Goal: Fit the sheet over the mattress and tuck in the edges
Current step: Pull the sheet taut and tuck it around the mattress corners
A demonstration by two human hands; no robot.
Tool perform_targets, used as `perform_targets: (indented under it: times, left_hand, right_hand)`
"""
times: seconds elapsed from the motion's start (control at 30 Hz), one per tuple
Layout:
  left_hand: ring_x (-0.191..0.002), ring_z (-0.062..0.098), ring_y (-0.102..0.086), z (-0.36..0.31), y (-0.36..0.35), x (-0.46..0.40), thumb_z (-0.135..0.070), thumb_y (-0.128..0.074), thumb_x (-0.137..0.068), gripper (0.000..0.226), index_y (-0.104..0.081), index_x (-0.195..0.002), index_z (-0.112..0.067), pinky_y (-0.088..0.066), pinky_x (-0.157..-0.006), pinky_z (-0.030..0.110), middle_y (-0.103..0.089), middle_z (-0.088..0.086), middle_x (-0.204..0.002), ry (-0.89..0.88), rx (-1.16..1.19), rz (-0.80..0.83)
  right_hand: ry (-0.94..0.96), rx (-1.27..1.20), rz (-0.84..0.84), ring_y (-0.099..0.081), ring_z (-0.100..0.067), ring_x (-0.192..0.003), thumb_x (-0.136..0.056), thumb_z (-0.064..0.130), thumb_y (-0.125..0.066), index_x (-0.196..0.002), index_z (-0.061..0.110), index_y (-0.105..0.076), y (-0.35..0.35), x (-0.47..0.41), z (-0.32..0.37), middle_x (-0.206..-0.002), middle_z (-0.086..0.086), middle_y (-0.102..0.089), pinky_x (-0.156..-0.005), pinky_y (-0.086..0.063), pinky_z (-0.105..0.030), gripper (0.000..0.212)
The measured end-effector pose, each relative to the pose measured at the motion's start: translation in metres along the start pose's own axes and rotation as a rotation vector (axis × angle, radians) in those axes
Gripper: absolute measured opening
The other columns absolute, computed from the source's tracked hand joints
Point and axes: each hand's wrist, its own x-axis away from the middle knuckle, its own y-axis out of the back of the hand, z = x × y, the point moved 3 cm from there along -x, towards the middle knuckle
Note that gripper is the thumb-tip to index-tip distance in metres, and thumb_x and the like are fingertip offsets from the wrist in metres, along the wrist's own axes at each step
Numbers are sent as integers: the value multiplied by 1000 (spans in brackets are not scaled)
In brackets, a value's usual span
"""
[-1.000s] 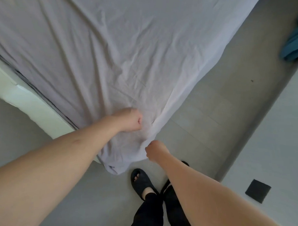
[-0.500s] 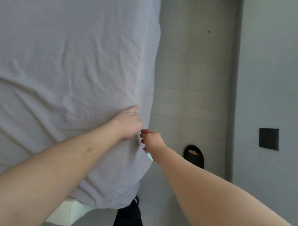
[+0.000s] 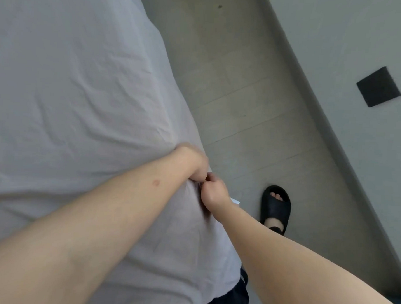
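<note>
Nearest the camera the two bare forearms reached out over the bed, and between them the pale grey sheet (image 3: 78, 97) hung down over the near side of the mattress, which it hid entirely; the cloth lay spread across the whole top, creased and rumpled but in place, so the draping looked done, while the edge by the hands hung loose and showed no sign of being tucked, which I judged to be the work left, at least along this side and its corner; the far edges lay out of view and could not be judged. Just beyond the forearms the hands met at the bed's right-hand edge, touching one another; the left hand (image 3: 190, 161) was curled tight with a bunch of sheet gathered in its fingers, the folds running out from it across the bed; the right hand (image 3: 214, 194) was likewise closed into a fist, pinching the fabric just below the left, though how much cloth it held was hidden behind its knuckles. A small white corner (image 3: 234, 200), perhaps of the bed base, peeped out beside the right wrist. Farther off a foot in a black slide sandal (image 3: 276, 205) stood on the grey tiled floor (image 3: 242, 85); beyond that rose the wall with a dark square plate (image 3: 378, 86).
</note>
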Motion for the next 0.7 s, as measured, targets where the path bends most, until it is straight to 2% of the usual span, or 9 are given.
perform_targets:
  times: [0.13,0.2,0.3,0.37,0.43,0.5,0.6,0.67,0.7]
  left_hand:
    - [-129,27,-51,-3,-4,-13,-33,-48,-95,41,-61,-132,-20,-42,-105,38,-57,4,-139,-33,-117,-60]
    - [-119,27,-58,-7,-1,-15,-30,-49,-94,34,-65,-122,-20,-46,-101,38,-62,4,-133,-68,-133,-42]
    - [-89,27,-60,-13,4,-17,-23,-51,-94,11,-62,-96,-21,-50,-81,35,-69,4,-115,-112,-182,-8]
    - [-86,27,-59,-14,3,-21,-20,-50,-94,13,-63,-97,-21,-53,-82,36,-70,4,-114,-124,-227,32]
    - [-90,28,-59,-17,5,-27,-19,-47,-96,23,-67,-109,-20,-52,-86,36,-69,5,-119,-128,-281,79]
    - [-99,30,-61,-22,8,-29,-20,-47,-97,30,-67,-120,-17,-52,-93,39,-66,6,-126,-137,-324,112]
    - [-117,30,-62,-30,10,-32,-25,-44,-98,38,-64,-129,-18,-50,-101,45,-62,5,-135,-144,-321,120]
    - [-121,32,-60,-28,1,-33,-25,-42,-96,41,-63,-131,-19,-48,-103,46,-61,6,-138,-127,-330,148]
    - [-121,33,-60,-25,-4,-33,-25,-42,-95,40,-64,-128,-19,-48,-104,47,-61,8,-138,-116,-342,180]
  right_hand:
    - [41,60,25,-62,-27,-104,-85,15,-39,-110,17,-67,-6,-1,3,-111,-3,-70,-94,-52,-46,38]
    - [48,65,5,-61,-29,-105,-84,11,-37,-111,14,-66,-8,-1,6,-114,-6,-69,-92,-52,-43,40]
    - [58,91,-9,-60,-31,-105,-85,10,-38,-110,11,-67,-4,-5,3,-114,-9,-69,-91,-51,-42,38]
    - [42,92,12,-60,-33,-106,-88,8,-39,-110,7,-68,0,-11,2,-114,-13,-69,-87,-49,-37,37]
    - [16,75,26,-57,-32,-101,-91,6,-38,-112,4,-67,5,-16,-1,-114,-16,-67,-79,-43,-33,35]
    - [-4,61,50,-51,-29,-92,-93,6,-38,-113,0,-66,8,-20,-7,-109,-19,-66,-76,-39,-38,35]
    - [-45,36,66,-44,-27,-85,-93,8,-41,-105,-5,-65,11,-26,-17,-92,-15,-61,-72,-34,-39,30]
    - [-70,-46,83,-48,-23,-80,-91,16,-45,-89,5,-66,7,-23,-21,-85,-5,-59,-71,-38,-32,24]
    - [-98,-82,113,-56,-21,-80,-91,26,-48,-85,12,-68,2,-22,-26,-87,-2,-65,-74,-44,-30,25]
